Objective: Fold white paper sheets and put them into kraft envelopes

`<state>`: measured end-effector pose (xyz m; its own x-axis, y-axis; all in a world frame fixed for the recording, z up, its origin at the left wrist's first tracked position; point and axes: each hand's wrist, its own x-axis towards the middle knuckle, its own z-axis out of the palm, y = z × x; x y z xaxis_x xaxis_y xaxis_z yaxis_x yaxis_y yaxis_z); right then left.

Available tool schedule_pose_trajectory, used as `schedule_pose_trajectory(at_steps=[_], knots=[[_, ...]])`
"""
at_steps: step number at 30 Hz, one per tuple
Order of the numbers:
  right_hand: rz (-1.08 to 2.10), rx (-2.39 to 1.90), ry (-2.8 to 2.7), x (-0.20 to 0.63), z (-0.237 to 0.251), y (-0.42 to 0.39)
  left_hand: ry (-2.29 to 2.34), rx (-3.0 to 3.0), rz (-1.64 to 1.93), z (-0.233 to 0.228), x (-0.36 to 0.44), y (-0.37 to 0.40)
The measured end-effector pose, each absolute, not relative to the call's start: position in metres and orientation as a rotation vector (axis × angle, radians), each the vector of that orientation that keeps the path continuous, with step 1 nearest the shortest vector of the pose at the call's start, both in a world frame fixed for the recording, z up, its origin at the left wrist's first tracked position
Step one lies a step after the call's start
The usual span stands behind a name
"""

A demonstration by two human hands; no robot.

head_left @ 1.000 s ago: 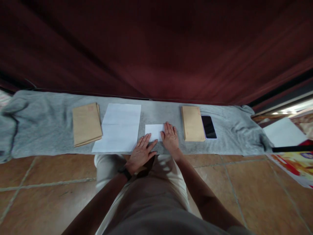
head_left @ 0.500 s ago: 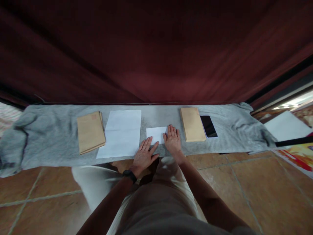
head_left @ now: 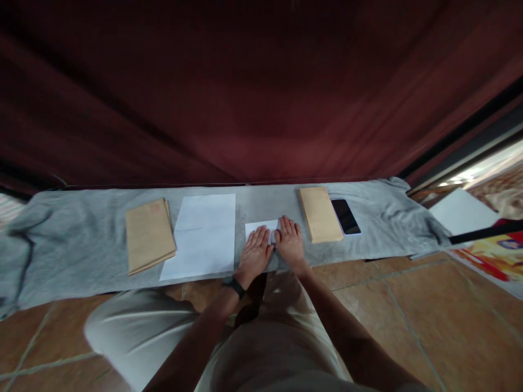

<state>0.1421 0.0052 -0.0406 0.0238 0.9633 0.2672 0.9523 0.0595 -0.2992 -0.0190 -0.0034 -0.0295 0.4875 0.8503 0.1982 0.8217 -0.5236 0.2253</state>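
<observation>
A small folded white paper (head_left: 254, 225) lies on the grey cloth, mostly covered by my hands. My left hand (head_left: 255, 251) rests flat on its left part, fingers stretched out and pointing away from me. Beside it, my right hand (head_left: 291, 244) presses flat on the paper's right end, thumb towards the left hand. Neither hand grips anything. Left of my hands lies a large white sheet (head_left: 204, 234) with a faint crease across it. A thick stack of brown envelopes (head_left: 321, 214) sits just right of my right hand.
A few brown envelopes (head_left: 149, 235) lie at the left, touching the white sheet. A dark-screened phone (head_left: 346, 216) is beside the right stack. The grey cloth (head_left: 81, 239) covers a narrow bench against a dark red curtain (head_left: 261, 109). Tiled floor (head_left: 368, 305) shows below.
My left hand has slid right and forward onto the paper, closer to my right hand, which stays on the paper's right end. The view has shifted slightly, and my left knee has swung outward.
</observation>
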Motion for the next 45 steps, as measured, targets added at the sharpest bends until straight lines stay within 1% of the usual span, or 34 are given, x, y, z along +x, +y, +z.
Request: schedule_pose_trajectory(at_steps=[10, 16, 18, 24, 31, 36, 40, 45], knots=[[0.024, -1.878, -1.903, 0.144, -0.044, 0.006, 1.699, 2.514, 0.522, -0.044, -0.040, 0.014], [0.126, -1.588, -2.159, 0.139, -0.040, -0.001, 1.685, 2.548, 0.535, -0.043, -0.040, 0.012], [0.160, -1.559, -2.203, 0.136, -0.040, -0.004, 1.666, 2.563, 0.533, -0.042, -0.040, 0.012], [0.181, -1.708, -1.961, 0.137, -0.045, -0.001, 1.652, 2.591, 0.533, -0.040, -0.043, 0.012], [0.285, -1.882, -1.618, 0.148, -0.037, 0.015, 1.386, 2.689, 0.494, -0.028, -0.048, 0.006], [0.421, -1.920, -1.552, 0.146, -0.036, 0.012, 1.435, 2.642, 0.515, -0.028, -0.048, 0.006], [0.400, -1.941, -1.547, 0.145, -0.040, 0.008, 1.460, 2.634, 0.536, -0.030, -0.047, 0.006], [0.339, -1.851, -1.577, 0.146, -0.047, 0.004, 1.450, 2.652, 0.523, -0.031, -0.049, 0.005]])
